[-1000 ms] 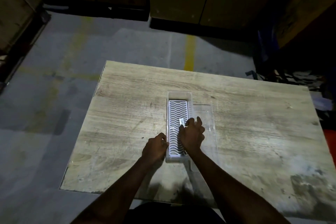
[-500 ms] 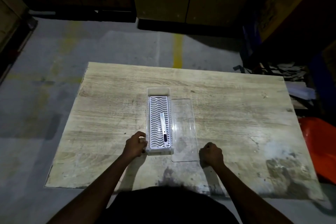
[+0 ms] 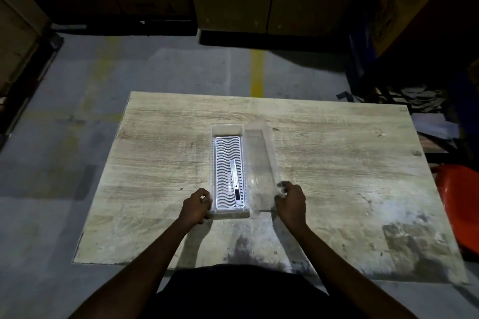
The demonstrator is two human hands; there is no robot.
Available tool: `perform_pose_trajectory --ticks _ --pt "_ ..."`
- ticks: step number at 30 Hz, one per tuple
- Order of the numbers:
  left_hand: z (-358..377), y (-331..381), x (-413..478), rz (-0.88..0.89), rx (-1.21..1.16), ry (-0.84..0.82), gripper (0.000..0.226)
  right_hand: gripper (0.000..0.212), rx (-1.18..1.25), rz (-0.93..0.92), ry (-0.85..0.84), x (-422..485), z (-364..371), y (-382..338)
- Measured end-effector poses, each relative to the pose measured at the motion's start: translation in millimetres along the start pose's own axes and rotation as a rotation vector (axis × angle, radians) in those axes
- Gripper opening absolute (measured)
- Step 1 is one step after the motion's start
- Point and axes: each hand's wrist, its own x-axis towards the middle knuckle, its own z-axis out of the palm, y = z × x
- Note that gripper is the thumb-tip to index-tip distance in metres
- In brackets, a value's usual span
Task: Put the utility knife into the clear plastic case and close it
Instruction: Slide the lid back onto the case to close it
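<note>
Hands bracket the near end of the work. Left hand (image 3: 196,205) clamps the clear plastic case (image 3: 229,129) at its near left corner; right hand (image 3: 290,201) pinches the lid (image 3: 260,155) — its near end looks tilted up. Utility knife (image 3: 235,180) lies inside the case. Swing the lid over squarely — keep the case pinned, press evenly along the rim.

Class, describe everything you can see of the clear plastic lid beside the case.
The clear plastic lid is a long, see-through rectangle with a raised rim. It sits on the pale wooden table, right of the open clear plastic case, lengthwise alongside it. The right hand grips its near right corner, which looks slightly lifted. Nothing lies in it.
</note>
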Motion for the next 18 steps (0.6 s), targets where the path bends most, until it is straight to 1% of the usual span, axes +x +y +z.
perform_pose_trajectory --ticks 3,5,7,11,13,15,18 --pt "1 2 -2 0.030 0.006 -0.018 0.016 0.038 0.009 -0.272 0.120 1 0 -35" --pt "1 4 -3 0.047 0.025 -0.026 0.014 0.044 -0.040 -0.425 0.117 0 3 -58" --pt "1 4 -4 0.067 0.053 -0.034 0.015 0.046 -0.111 -0.532 0.099 -1 8 -76" --pt "-1 3 -3 0.087 0.077 -0.040 0.020 0.046 -0.363 -0.769 0.097 -5 22 -96" --pt "-2 3 -4 0.099 0.072 -0.042 0.017 0.050 -0.499 -0.816 0.037 -10 31 -103" --pt "-3 4 -5 0.110 0.053 -0.052 0.009 0.060 -0.610 -0.785 -0.043 -19 39 -106" --pt "-4 5 -6 0.087 -0.031 -0.073 0.006 0.064 -0.697 -0.729 -0.081 -33 50 -106"
